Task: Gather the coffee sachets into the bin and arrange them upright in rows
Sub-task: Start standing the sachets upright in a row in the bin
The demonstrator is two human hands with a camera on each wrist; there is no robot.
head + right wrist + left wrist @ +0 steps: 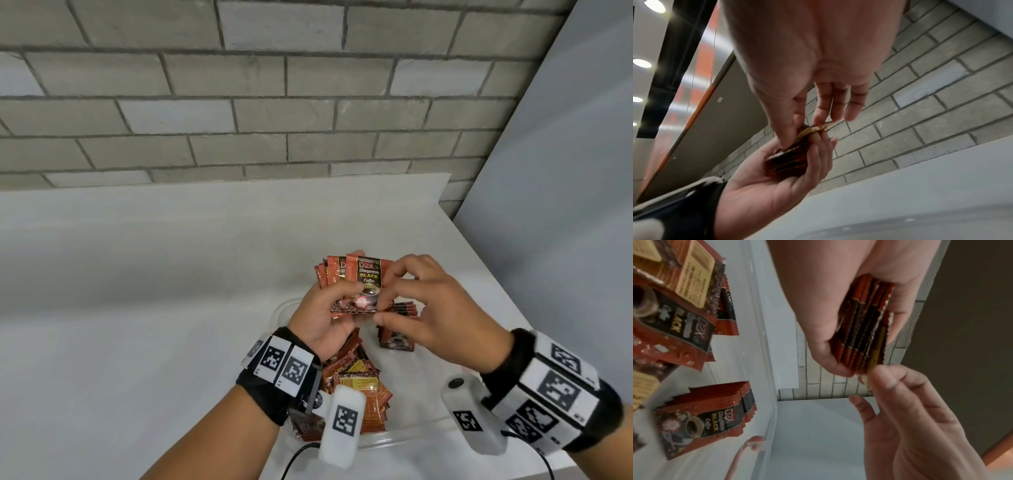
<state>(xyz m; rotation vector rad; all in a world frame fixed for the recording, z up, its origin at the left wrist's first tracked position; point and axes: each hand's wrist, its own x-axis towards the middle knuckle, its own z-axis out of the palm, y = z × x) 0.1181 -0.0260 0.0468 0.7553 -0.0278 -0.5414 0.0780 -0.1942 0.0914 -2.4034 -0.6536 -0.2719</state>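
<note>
My left hand (337, 296) grips a fanned stack of red and black coffee sachets (359, 281) above the clear plastic bin (279, 313). My right hand (387, 298) pinches the right edge of the front sachet in that stack. In the left wrist view the stack (863, 331) sits edge-on between thumb and fingers, and the right hand (873, 374) nips its outermost sachet. The right wrist view shows the same pinch on the stack (789, 160). Inside the bin a short row of sachets (397, 339) stands upright, and a loose pile (356, 380) lies at the near side.
The bin sits on a white counter (137, 291) against a grey brick wall (239, 102). The counter's right edge (496, 274) runs close to the bin. A black cable (298, 459) trails off the near edge.
</note>
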